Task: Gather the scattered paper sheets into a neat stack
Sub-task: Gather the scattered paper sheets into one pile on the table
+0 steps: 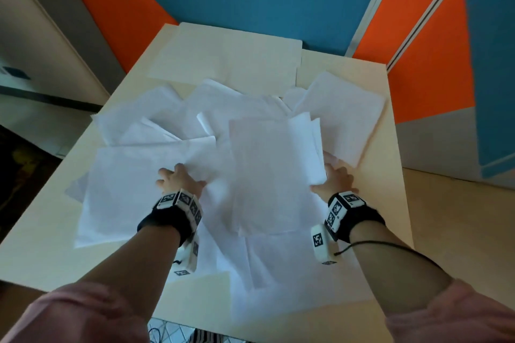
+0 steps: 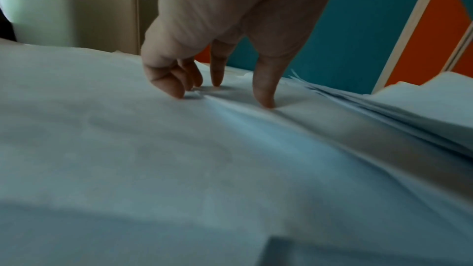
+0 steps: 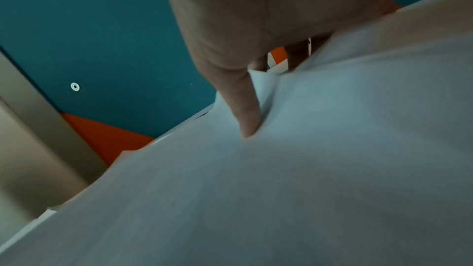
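text: none legible | paper sheets (image 1: 267, 175): blank | wrist bands (image 1: 338, 207): coded squares only

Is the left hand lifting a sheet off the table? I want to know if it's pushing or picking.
No: the left hand presses its fingertips down onto the paper sheets, gripping nothing.

Papers hiding my fingers, edges cutting off my arms

My right hand (image 1: 335, 179) is reaching under the paper sheets (image 1: 267, 175), which are covering most fingers; in the right wrist view only one finger (image 3: 243, 108) is showing, blurred. Sheet count is staying unclear where they are overlapping. My pink sleeves (image 1: 83, 312) are running off the bottom edge.
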Demonstrator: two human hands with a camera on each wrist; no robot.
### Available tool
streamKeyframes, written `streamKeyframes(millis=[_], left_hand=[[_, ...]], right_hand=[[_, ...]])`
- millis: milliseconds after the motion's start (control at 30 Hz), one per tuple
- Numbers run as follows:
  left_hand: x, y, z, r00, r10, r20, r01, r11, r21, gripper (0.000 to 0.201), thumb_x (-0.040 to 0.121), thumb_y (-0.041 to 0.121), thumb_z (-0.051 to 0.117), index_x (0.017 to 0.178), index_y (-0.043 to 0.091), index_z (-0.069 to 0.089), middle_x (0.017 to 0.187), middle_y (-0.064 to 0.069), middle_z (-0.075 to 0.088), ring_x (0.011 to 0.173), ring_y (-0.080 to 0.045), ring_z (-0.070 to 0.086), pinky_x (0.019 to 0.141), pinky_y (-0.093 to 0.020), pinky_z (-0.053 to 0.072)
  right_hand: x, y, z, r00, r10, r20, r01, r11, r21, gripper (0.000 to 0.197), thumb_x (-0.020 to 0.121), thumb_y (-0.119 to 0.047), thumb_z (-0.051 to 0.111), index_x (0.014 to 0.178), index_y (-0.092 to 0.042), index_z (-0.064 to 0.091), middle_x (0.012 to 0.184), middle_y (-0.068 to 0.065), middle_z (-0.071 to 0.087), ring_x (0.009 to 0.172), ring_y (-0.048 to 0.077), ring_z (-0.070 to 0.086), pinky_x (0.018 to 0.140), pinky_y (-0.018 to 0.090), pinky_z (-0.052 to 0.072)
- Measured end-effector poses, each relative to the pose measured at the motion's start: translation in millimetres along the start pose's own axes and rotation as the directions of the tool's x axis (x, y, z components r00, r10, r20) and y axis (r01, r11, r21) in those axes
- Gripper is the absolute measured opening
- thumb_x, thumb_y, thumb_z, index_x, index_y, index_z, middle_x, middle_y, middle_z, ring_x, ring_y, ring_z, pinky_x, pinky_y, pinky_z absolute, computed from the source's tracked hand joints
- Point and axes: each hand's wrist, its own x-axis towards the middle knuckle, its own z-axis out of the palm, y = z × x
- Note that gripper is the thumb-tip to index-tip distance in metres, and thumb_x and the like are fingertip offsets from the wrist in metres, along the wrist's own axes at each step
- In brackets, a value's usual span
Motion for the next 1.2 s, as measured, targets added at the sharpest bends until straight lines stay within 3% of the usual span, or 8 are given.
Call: streamKeyframes(millis=[133,267,400,633,767,933,1100,1200], left_hand=[[6,-7,-6,0.997,0.069,0.017,-0.069,0.998,-0.004,0.054,0.084,0.036,0.063,0.13,0.013,0.049,0.135,-0.016,0.035,0.123,-0.037,0.037,0.098,-0.042,0.039],[19,-38,-24,0.991,0.104,-0.086,-0.1,0.994,0.041,0.052,0.082,0.035,0.063,0.129,0.015,0.053,0.135,-0.015,0.037,0.123,-0.037,0.037,0.1,-0.047,0.036],[38,-76,-48,0.989,0.008,-0.15,-0.005,1.0,0.025,0.065,0.079,0.033,0.069,0.134,0.007,0.045,0.142,-0.023,0.031,0.13,-0.039,0.03,0.104,-0.053,0.033],[41,-84,-57,0.999,0.007,-0.033,-0.004,0.996,0.089,0.068,0.08,0.045,0.065,0.135,0.011,0.042,0.138,-0.025,0.031,0.13,-0.04,0.032,0.105,-0.048,0.033],[43,-87,-57,0.999,0.038,-0.001,-0.038,0.993,0.108,0.064,0.082,0.043,0.062,0.135,0.013,0.042,0.137,-0.023,0.033,0.128,-0.04,0.036,0.105,-0.047,0.036],[30,-87,-51,0.982,0.186,-0.007,-0.181,0.964,0.196,0.05,0.083,0.038,0.063,0.124,0.012,0.053,0.13,-0.019,0.043,0.122,-0.038,0.041,0.099,-0.046,0.039],[27,-65,-43,0.955,0.264,0.135,-0.294,0.906,0.306,0.057,0.08,0.045,0.065,0.122,0.008,0.052,0.127,-0.014,0.055,0.121,-0.033,0.05,0.099,-0.042,0.044],[42,-54,-59,0.933,0.335,0.134,-0.36,0.84,0.405,0.06,0.077,0.047,0.067,0.125,0.014,0.056,0.133,-0.012,0.045,0.126,-0.031,0.043,0.102,-0.044,0.041]], right_hand=[[-17,3,2,0.997,0.046,-0.06,-0.041,0.995,0.086,0.068,0.078,-0.043,0.063,0.137,-0.025,0.034,0.138,0.012,0.033,0.127,0.033,0.032,0.103,0.047,0.029],[-35,36,1,0.955,0.248,-0.163,-0.209,0.952,0.223,0.055,0.086,-0.026,0.055,0.138,-0.021,0.038,0.139,0.014,0.031,0.126,0.035,0.032,0.103,0.048,0.03],[-57,78,11,0.895,0.443,-0.054,-0.421,0.878,0.226,0.053,0.082,-0.018,0.057,0.132,-0.013,0.04,0.136,0.016,0.033,0.125,0.037,0.032,0.103,0.051,0.034],[-60,48,25,0.975,0.219,-0.039,-0.197,0.931,0.308,0.028,0.091,-0.009,0.048,0.113,-0.001,0.063,0.128,0.02,0.059,0.118,0.038,0.053,0.099,0.035,0.041],[-64,30,27,0.978,0.141,-0.153,-0.067,0.91,0.408,0.029,0.091,-0.004,0.042,0.111,0.0,0.062,0.119,0.022,0.061,0.111,0.037,0.056,0.093,0.036,0.044],[-75,49,26,0.925,0.371,-0.079,-0.319,0.874,0.366,0.038,0.086,-0.021,0.055,0.123,-0.009,0.053,0.133,0.019,0.042,0.121,0.039,0.045,0.099,0.041,0.041],[-74,26,34,0.963,0.266,0.034,-0.262,0.906,0.333,0.07,0.079,-0.038,0.066,0.135,-0.005,0.039,0.138,0.019,0.042,0.127,0.038,0.042,0.104,0.046,0.039],[-71,16,33,0.952,0.306,0.0,-0.294,0.913,0.284,0.072,0.075,-0.032,0.071,0.133,-0.009,0.037,0.136,0.016,0.037,0.128,0.037,0.036,0.104,0.046,0.037]])
